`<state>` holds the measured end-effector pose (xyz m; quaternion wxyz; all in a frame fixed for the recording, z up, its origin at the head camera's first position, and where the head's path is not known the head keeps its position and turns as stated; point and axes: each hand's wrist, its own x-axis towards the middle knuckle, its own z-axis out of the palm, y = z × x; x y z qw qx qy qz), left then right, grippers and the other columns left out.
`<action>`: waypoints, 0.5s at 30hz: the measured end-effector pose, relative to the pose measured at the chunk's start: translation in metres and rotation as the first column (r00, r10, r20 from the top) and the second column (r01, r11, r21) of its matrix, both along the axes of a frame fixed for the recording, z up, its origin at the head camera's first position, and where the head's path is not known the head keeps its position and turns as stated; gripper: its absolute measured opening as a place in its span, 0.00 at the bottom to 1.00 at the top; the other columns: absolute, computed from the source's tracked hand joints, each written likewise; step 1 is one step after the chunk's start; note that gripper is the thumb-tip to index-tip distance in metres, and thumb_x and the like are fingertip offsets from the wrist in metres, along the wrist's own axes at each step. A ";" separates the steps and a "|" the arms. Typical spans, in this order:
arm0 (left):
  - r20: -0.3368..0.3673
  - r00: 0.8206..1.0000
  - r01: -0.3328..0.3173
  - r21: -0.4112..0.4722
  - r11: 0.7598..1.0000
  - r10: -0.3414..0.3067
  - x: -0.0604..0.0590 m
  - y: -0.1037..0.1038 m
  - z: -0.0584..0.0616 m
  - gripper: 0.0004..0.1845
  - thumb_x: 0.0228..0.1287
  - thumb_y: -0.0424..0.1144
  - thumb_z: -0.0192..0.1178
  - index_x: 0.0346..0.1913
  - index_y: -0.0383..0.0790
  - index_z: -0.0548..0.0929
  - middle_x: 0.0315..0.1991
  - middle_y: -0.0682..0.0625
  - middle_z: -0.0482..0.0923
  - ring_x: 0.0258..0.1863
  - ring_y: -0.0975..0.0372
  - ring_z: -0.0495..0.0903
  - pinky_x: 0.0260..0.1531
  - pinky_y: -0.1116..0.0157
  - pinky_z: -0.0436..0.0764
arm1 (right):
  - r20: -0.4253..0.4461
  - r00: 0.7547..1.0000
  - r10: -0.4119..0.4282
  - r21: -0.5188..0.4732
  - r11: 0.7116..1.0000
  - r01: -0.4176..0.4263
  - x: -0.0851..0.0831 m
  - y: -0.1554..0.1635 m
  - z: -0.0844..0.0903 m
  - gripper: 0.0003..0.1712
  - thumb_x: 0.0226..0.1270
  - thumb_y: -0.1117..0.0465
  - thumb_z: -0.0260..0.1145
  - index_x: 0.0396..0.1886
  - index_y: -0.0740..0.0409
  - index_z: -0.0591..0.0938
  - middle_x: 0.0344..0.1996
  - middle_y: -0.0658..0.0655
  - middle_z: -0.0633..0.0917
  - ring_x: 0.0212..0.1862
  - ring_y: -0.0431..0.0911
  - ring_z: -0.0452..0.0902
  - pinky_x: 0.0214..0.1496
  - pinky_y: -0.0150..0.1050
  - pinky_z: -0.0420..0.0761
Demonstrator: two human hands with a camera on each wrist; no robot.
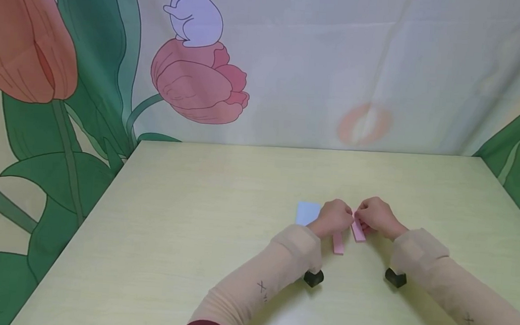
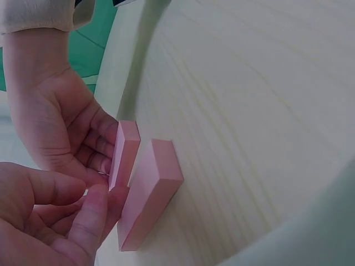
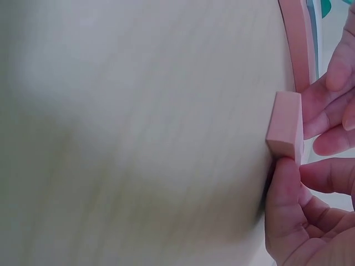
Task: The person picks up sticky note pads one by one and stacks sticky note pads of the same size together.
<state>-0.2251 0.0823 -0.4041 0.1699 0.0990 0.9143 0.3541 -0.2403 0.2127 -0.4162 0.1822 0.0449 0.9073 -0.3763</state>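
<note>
Watching from the head view, I found both hands close together right of the table's centre, toward the near edge. The left hand (image 1: 333, 217) and the right hand (image 1: 375, 217) met over two pink blocks (image 1: 348, 233) that splayed out toward six o'clock from under the fingers, like a narrow V. A pale blue sheet (image 1: 308, 213) lay flat at about nine o'clock of the left hand, touching or just behind it; I could not tell which.

In the left wrist view, one pink block (image 2: 148, 194) lay flat on the yellow-green table (image 2: 249, 111), while the other one (image 2: 124, 152) stood on its long edge just beside it, pinched between fingers of both hands. The right wrist view showed the right thumb and fingertips (image 3: 285, 183) closed on the short end of a block. Both hands, then, were gripping, not relaxed, though how firmly I could not judge.

The blocks kept sharp corners and straight faces under the pinch, so I judged them stiff and light, perhaps foam or painted wood, with a matt surface unlikely to slip. They looked sturdy rather than fragile. I thought the best hold was across the two broad faces near one end, thumb opposing fingers, since the narrow edges offered little purchase.
</note>
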 end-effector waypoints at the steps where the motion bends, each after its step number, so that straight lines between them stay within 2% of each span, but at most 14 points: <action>1: -0.005 1.000 0.002 -0.007 1.000 -0.002 0.001 0.000 0.001 0.20 0.55 0.31 0.51 0.09 0.44 0.61 0.08 0.56 0.56 0.09 0.68 0.57 0.11 0.75 0.56 | 0.001 1.000 -0.001 0.001 1.000 0.001 0.000 0.000 0.000 0.10 0.60 0.68 0.50 0.34 0.72 0.75 0.25 0.59 0.78 0.23 0.41 0.73 0.24 0.32 0.77; 6: -0.003 1.000 0.008 -0.017 1.000 -0.008 0.004 -0.001 0.003 0.18 0.55 0.31 0.51 0.10 0.43 0.63 0.09 0.55 0.58 0.09 0.68 0.58 0.11 0.75 0.57 | 0.011 1.000 -0.012 -0.004 1.000 0.012 0.003 -0.001 0.000 0.10 0.60 0.67 0.51 0.34 0.72 0.75 0.25 0.59 0.77 0.23 0.41 0.73 0.24 0.32 0.77; 11: 0.027 1.000 0.003 0.002 1.000 -0.003 0.003 0.000 0.000 0.14 0.56 0.31 0.51 0.14 0.39 0.69 0.10 0.55 0.60 0.09 0.68 0.59 0.11 0.75 0.58 | 0.001 1.000 -0.011 -0.006 1.000 0.011 0.004 -0.001 -0.001 0.10 0.59 0.68 0.51 0.33 0.72 0.75 0.24 0.59 0.77 0.22 0.41 0.73 0.23 0.32 0.77; 15: 0.025 0.999 0.031 0.010 0.999 -0.031 0.002 0.000 -0.002 0.17 0.55 0.31 0.50 0.11 0.41 0.65 0.08 0.55 0.57 0.09 0.68 0.58 0.10 0.74 0.57 | 0.005 1.000 -0.011 -0.007 1.000 0.011 0.005 0.000 -0.002 0.10 0.59 0.68 0.51 0.33 0.72 0.75 0.23 0.58 0.77 0.21 0.41 0.73 0.23 0.32 0.76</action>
